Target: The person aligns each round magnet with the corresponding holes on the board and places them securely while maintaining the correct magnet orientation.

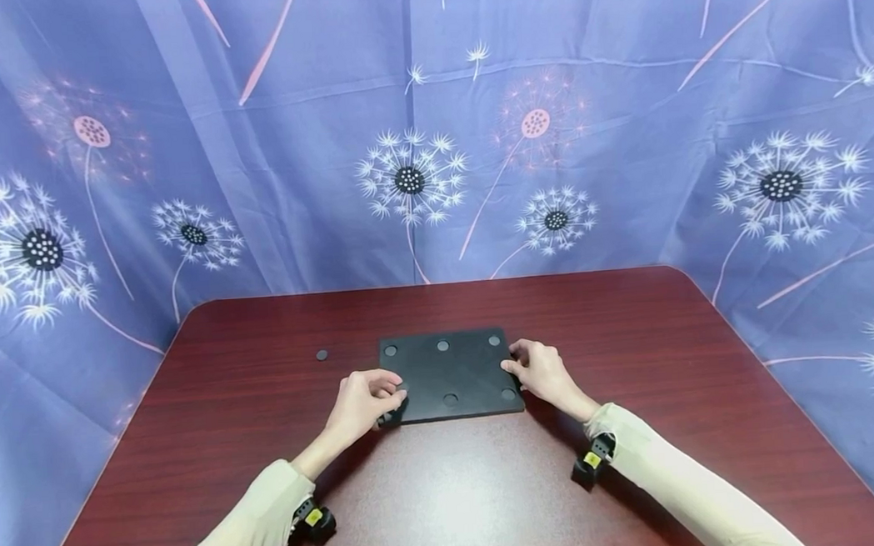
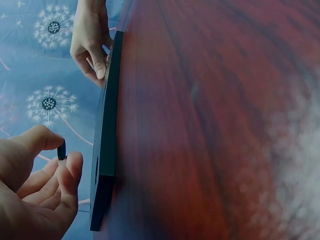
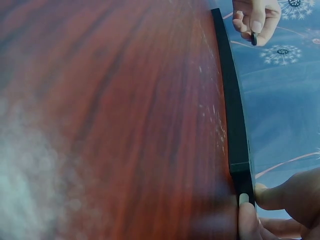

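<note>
A black rectangular board (image 1: 462, 376) lies flat on the table, with round spots (image 1: 443, 345) along its far and near edges. My left hand (image 1: 364, 404) is at the board's left edge and hides its near left corner. In the left wrist view, its thumb and fingertips pinch a small dark disc (image 2: 61, 150) on edge, beside and a little apart from the board's upper face. My right hand (image 1: 546, 373) grips the board's right edge, thumb on the top face and a fingertip against the side in the right wrist view.
Another small dark disc (image 1: 322, 355) lies on the reddish-brown wooden table (image 1: 254, 359), left of the board. Behind the table and along its sides hangs a blue curtain (image 1: 331, 254) with dandelion prints. Glare brightens the table's near middle.
</note>
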Demonstrator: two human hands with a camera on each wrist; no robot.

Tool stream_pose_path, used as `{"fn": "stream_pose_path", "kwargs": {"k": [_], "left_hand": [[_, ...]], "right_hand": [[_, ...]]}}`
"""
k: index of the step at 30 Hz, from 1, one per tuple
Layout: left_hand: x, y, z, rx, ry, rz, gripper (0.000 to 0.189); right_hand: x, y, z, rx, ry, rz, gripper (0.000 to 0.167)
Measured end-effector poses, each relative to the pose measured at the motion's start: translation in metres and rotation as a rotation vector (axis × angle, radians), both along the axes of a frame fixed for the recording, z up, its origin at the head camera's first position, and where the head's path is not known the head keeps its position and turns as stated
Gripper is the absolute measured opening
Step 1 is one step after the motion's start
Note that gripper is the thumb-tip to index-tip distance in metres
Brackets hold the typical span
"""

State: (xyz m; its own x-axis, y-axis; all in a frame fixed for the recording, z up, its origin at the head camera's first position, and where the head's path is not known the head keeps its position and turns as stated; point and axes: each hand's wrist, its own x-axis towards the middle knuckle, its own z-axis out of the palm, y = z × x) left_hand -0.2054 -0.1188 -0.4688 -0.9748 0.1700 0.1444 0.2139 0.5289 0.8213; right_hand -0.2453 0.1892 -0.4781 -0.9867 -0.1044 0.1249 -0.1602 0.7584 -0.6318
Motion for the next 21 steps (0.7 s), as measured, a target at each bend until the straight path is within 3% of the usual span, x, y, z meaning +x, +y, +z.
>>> {"fn": "stream_pose_path", "kwargs": {"k": [21], "left_hand": [[0.0038,-0.0035,-0.0015,-0.005,0.019,-0.041,0.014]], "right_hand": [[0.0021,-0.0017,0.0004,0.000,0.010,-0.006,0.031]]}}
